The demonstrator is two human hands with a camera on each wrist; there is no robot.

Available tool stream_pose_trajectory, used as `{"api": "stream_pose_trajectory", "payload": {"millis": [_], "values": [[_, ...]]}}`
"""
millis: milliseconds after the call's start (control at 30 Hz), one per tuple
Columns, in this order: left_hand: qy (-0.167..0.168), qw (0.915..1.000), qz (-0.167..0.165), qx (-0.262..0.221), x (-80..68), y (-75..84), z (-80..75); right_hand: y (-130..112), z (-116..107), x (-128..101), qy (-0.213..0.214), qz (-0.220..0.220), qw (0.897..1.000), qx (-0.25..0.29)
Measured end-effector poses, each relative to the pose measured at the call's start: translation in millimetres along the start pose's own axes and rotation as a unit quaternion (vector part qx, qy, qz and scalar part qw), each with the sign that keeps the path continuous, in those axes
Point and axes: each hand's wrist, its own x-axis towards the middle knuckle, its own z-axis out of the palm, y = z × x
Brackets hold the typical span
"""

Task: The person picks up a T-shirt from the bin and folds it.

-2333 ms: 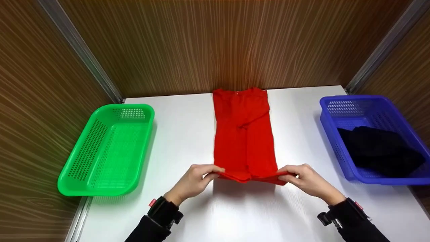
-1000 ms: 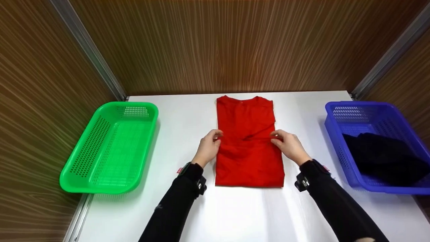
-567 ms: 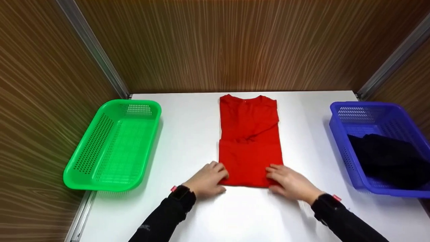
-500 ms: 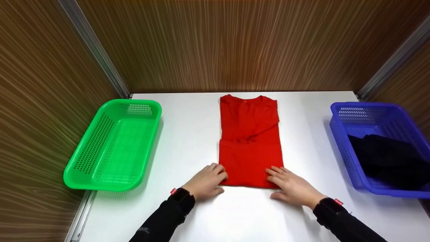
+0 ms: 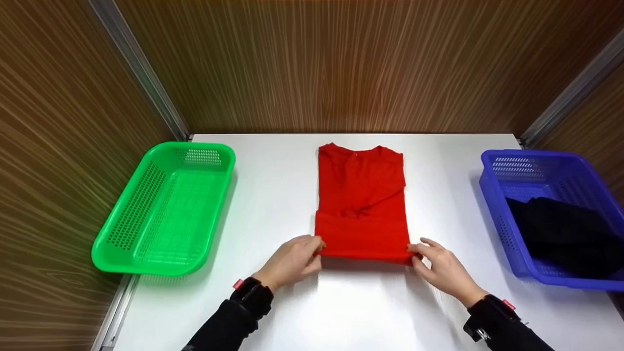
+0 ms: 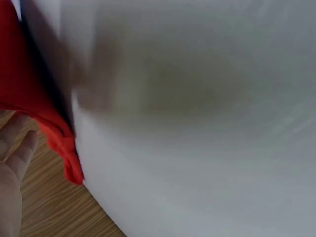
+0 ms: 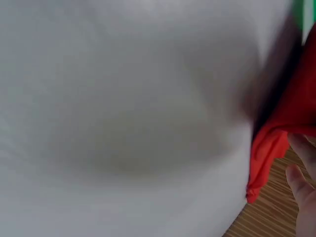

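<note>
A folded red shirt [image 5: 360,190] lies on the white table in the head view, its neckline toward the back wall. Its lower part is folded up over the body. At the near left corner, my left hand [image 5: 295,258] pinches the folded edge; my right hand [image 5: 443,270] pinches the near right corner. Between them the near edge is raised, with a shadow under it on the table. Both wrist views show the red cloth at one side, beside the fingers of the left hand [image 6: 12,168] and of the right hand [image 7: 303,187].
A green plastic basket [image 5: 103,251] stands on the left of the white table [image 5: 273,195]. On the right is a blue basket [image 5: 492,214] with a black cloth [image 5: 560,234] inside. Wood-grain panels [image 5: 312,63] enclose the back and sides.
Both hands earlier brought the shirt's hem up to its middle, let go and came back to the near fold, resting flat. Now they pinch that fold's corners and have raised it.
</note>
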Motion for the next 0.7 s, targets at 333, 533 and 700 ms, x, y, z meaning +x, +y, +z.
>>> {"api": "stream_pose_trajectory", "payload": {"millis": [333, 533, 700], "values": [[-0.01, 0.9667, -0.125, -0.223, 5.9, 22.7, -51.6, -27.4, -47.0, 26.3, -0.117, 0.181, 0.926, 0.31], [-0.018, 0.9174, -0.191, -0.349, 21.1, 20.7, -65.2, -26.3, -54.4, 44.0, -0.137, 0.243, 0.881, 0.381], [0.037, 0.9151, -0.276, -0.292, 44.4, 1.9, -55.8, -9.7, -38.3, 68.3, -0.08, 0.322, 0.885, 0.326]]}}
